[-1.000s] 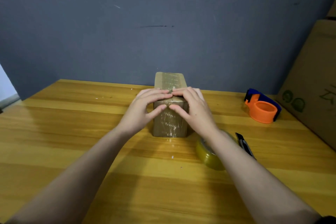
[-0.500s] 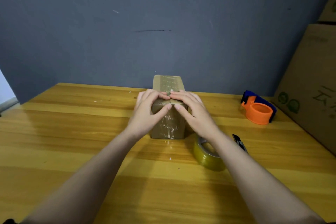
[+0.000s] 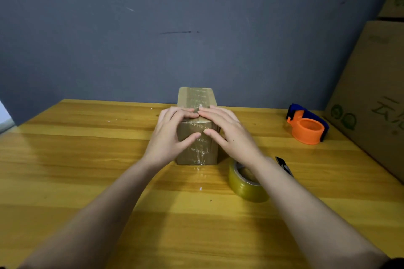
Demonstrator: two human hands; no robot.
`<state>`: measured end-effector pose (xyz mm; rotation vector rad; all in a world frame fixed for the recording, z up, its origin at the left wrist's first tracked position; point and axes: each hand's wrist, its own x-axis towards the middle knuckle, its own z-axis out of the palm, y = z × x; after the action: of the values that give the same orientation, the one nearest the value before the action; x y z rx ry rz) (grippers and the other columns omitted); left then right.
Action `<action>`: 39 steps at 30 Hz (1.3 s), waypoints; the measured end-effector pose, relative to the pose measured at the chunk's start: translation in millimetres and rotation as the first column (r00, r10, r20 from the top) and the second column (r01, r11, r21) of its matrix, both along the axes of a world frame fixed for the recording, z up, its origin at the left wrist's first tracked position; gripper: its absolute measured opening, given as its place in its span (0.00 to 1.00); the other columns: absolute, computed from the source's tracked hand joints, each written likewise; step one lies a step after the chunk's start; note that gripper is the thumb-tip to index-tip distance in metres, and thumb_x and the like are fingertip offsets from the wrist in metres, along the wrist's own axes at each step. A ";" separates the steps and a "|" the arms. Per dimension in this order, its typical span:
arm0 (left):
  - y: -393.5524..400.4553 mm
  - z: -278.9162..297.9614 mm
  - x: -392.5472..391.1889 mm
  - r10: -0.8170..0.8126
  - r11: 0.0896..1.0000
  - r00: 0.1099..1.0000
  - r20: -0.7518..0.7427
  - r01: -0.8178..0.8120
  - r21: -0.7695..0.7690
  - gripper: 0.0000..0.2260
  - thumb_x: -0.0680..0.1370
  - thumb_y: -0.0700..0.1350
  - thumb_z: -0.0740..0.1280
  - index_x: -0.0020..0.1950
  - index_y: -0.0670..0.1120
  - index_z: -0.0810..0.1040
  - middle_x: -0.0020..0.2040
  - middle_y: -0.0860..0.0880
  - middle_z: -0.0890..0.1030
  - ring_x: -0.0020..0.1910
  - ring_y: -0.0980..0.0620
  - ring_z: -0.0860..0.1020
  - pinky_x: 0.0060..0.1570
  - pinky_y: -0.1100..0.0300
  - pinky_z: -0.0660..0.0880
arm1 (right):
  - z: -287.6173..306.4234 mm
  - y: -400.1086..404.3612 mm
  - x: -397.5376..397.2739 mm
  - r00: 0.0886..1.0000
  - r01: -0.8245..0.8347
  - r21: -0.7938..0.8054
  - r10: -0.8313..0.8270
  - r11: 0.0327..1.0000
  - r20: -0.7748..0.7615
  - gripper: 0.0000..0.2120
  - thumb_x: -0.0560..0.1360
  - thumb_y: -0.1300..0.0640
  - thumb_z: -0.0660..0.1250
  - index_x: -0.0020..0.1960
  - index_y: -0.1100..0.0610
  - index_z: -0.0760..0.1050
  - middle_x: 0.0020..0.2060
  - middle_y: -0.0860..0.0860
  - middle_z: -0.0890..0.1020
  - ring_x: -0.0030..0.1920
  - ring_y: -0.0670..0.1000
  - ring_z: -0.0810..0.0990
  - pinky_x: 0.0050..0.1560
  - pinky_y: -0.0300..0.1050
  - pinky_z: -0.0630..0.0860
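Both thumbs sit slightly lower on the front face of the box than half a second ago, while the fingertips on top have barely shifted. The box stands upright near the far middle of the desk, at 12 o'clock from the person, close to the grey wall. Shiny tape runs along its top and down its front.

The left hand comes in from 7 o'clock and the right hand from 5 o'clock. Each hand's fingers lie nearly straight and flat over the box's near top edge, and the two sets of fingertips meet over the taped seam. Each thumb presses on the front face below that edge, the tips close together but apart. Neither hand curls round the box; both lie spread and pressing, so the near top corner sits between fingers above and thumbs in front.

A yellowish tape roll lies at 4 o'clock from the box, partly under the right forearm. A dark knife lies just past that forearm at 3 to 4 o'clock. An orange and blue dispenser sits well apart at 3 o'clock, with a large carton beyond it.
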<state>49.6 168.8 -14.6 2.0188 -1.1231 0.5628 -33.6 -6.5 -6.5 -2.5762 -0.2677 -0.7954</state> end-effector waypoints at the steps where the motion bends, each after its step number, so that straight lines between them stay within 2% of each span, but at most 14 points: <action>1: 1.0 0.4 0.5 -0.007 1.000 1.000 0.006 0.007 0.011 0.19 0.70 0.55 0.69 0.59 0.52 0.74 0.60 0.53 0.76 0.63 0.51 0.70 0.64 0.74 0.56 | 0.2 -1.4 -0.2 1.000 -0.003 -0.020 0.003 1.000 -0.007 0.22 0.78 0.51 0.64 0.72 0.49 0.68 0.70 0.42 0.70 0.73 0.44 0.62 0.71 0.34 0.56; 5: 3.2 1.9 0.1 -0.016 0.999 1.000 0.009 0.015 0.041 0.22 0.69 0.51 0.74 0.61 0.52 0.74 0.61 0.54 0.75 0.64 0.52 0.69 0.64 0.74 0.55 | 1.1 -3.9 -1.7 0.999 -0.003 -0.071 0.000 0.997 -0.034 0.28 0.75 0.50 0.68 0.73 0.47 0.65 0.72 0.41 0.68 0.74 0.43 0.60 0.71 0.41 0.59; 8: 3.6 2.3 0.8 -0.021 0.999 1.000 -0.003 0.021 0.048 0.23 0.68 0.50 0.75 0.61 0.52 0.73 0.62 0.53 0.75 0.65 0.53 0.69 0.64 0.74 0.55 | -0.2 -1.5 -0.6 1.000 0.005 -0.049 -0.006 0.999 -0.027 0.29 0.73 0.51 0.71 0.72 0.47 0.66 0.71 0.42 0.69 0.73 0.44 0.60 0.71 0.36 0.56; 11: 5.2 4.0 -0.4 -0.047 0.998 0.999 -0.026 0.048 0.049 0.21 0.69 0.50 0.72 0.60 0.55 0.73 0.62 0.54 0.75 0.65 0.53 0.68 0.64 0.74 0.56 | -1.5 6.5 1.9 0.999 -0.008 0.096 0.005 0.995 0.032 0.24 0.73 0.50 0.71 0.68 0.49 0.71 0.67 0.43 0.73 0.70 0.44 0.64 0.68 0.27 0.53; 14: 6.2 5.6 -0.9 -0.096 0.995 0.991 -0.091 0.092 -0.045 0.14 0.72 0.52 0.64 0.57 0.57 0.74 0.60 0.55 0.76 0.64 0.54 0.69 0.63 0.74 0.57 | -1.9 15.0 5.3 0.994 0.024 0.180 -0.043 0.983 0.100 0.17 0.76 0.49 0.67 0.64 0.49 0.75 0.63 0.44 0.76 0.65 0.43 0.67 0.65 0.24 0.54; 17: 3.0 4.5 2.7 -0.092 0.992 0.992 -0.083 0.084 -0.097 0.10 0.76 0.54 0.61 0.56 0.57 0.76 0.58 0.54 0.79 0.62 0.51 0.72 0.62 0.71 0.60 | -4.6 17.0 7.3 0.988 0.060 0.137 -0.079 0.989 0.133 0.15 0.77 0.50 0.66 0.63 0.51 0.75 0.62 0.45 0.77 0.64 0.46 0.68 0.65 0.28 0.57; 23: 4.6 4.1 2.3 -0.069 0.995 0.997 -0.042 0.066 -0.072 0.14 0.76 0.55 0.62 0.58 0.53 0.78 0.59 0.55 0.78 0.62 0.55 0.71 0.63 0.72 0.60 | -4.0 12.1 3.5 0.992 0.068 0.018 -0.069 0.998 0.102 0.21 0.76 0.49 0.67 0.67 0.51 0.72 0.64 0.46 0.75 0.66 0.46 0.67 0.67 0.36 0.61; 26: 7.3 3.9 3.4 -0.070 0.997 0.997 -0.019 0.070 -0.035 0.15 0.75 0.53 0.64 0.60 0.54 0.77 0.61 0.56 0.77 0.63 0.55 0.71 0.65 0.67 0.61 | -3.8 11.2 3.2 0.993 0.080 -0.027 -0.077 0.996 0.093 0.24 0.74 0.48 0.69 0.68 0.51 0.70 0.66 0.46 0.74 0.67 0.46 0.65 0.68 0.38 0.61; 30: 9.7 1.7 2.7 -0.061 0.998 0.998 0.009 0.061 0.004 0.17 0.74 0.48 0.70 0.63 0.52 0.75 0.63 0.56 0.76 0.66 0.54 0.69 0.67 0.71 0.57 | -4.0 10.4 3.4 0.995 0.071 -0.023 -0.069 0.997 0.073 0.27 0.72 0.48 0.71 0.69 0.50 0.69 0.66 0.46 0.73 0.68 0.47 0.65 0.69 0.43 0.63; 34: 12.0 -0.3 3.0 -0.068 0.996 0.998 0.003 0.068 0.052 0.22 0.73 0.47 0.72 0.66 0.52 0.73 0.66 0.56 0.73 0.69 0.54 0.65 0.70 0.62 0.58 | -5.0 11.2 4.4 0.996 0.072 -0.026 -0.071 0.997 0.046 0.31 0.69 0.48 0.74 0.69 0.50 0.68 0.67 0.46 0.72 0.69 0.48 0.64 0.70 0.45 0.63; 36: 12.5 -0.8 3.1 -0.083 0.995 0.996 -0.014 0.084 0.052 0.22 0.72 0.47 0.72 0.66 0.53 0.73 0.67 0.56 0.73 0.70 0.55 0.65 0.70 0.60 0.58 | -5.7 14.0 5.5 0.997 0.066 0.041 -0.067 0.997 0.036 0.31 0.67 0.47 0.74 0.68 0.50 0.70 0.66 0.46 0.73 0.69 0.48 0.64 0.69 0.43 0.62; 39: 10.3 1.9 0.7 -0.118 0.992 0.989 -0.087 0.113 -0.060 0.17 0.73 0.50 0.67 0.62 0.53 0.76 0.64 0.57 0.75 0.68 0.57 0.66 0.68 0.68 0.57 | -4.4 21.3 6.6 0.997 0.052 0.226 -0.065 0.973 0.052 0.22 0.72 0.43 0.64 0.63 0.50 0.73 0.62 0.44 0.75 0.67 0.46 0.65 0.66 0.39 0.62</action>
<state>50.3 179.1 -12.7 1.8991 -1.1489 0.4353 -27.0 14.8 -10.9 -2.3610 -0.1123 -0.8709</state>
